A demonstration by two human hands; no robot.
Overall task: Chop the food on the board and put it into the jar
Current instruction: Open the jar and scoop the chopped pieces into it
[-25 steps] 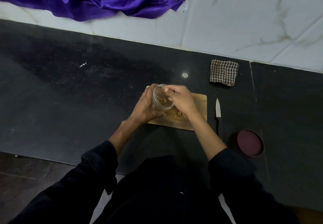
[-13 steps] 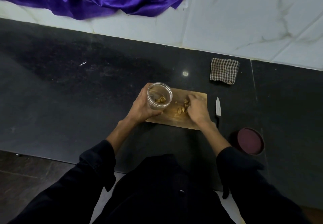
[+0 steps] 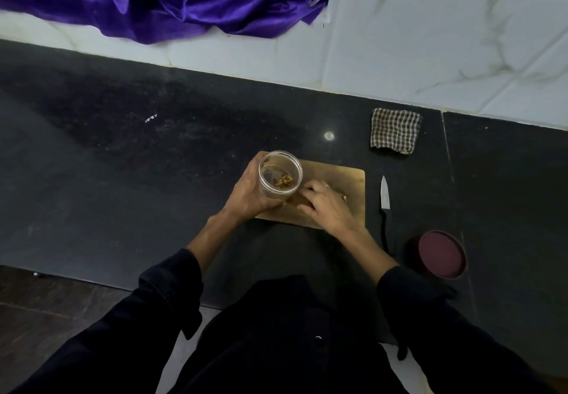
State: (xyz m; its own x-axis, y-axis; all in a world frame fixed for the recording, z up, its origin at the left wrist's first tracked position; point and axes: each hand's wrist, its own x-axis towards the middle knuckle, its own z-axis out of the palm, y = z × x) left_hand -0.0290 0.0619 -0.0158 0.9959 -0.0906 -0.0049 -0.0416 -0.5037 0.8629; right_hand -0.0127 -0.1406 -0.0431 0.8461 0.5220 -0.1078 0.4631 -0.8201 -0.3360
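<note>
Clear plastic, round and lidless, the jar sits tilted in my left hand, fingers curled round its wall, at the 9 o'clock end of the rectangular wooden chopping board. A small heap of tan chopped food pieces already lies at its bottom. My right hand rests palm-down on the middle of the board, fingers bent over whatever pieces remain; I cannot tell whether they pinch anything, since the hand hides them. The small steel knife with a black handle lies on the black stone counter at 3 o'clock of the board, untouched, so I judge the chopping done and the transfer partly done. Left, as I read it: gather the last pieces into the jar. The round maroon lid waits at 4 o'clock.
</note>
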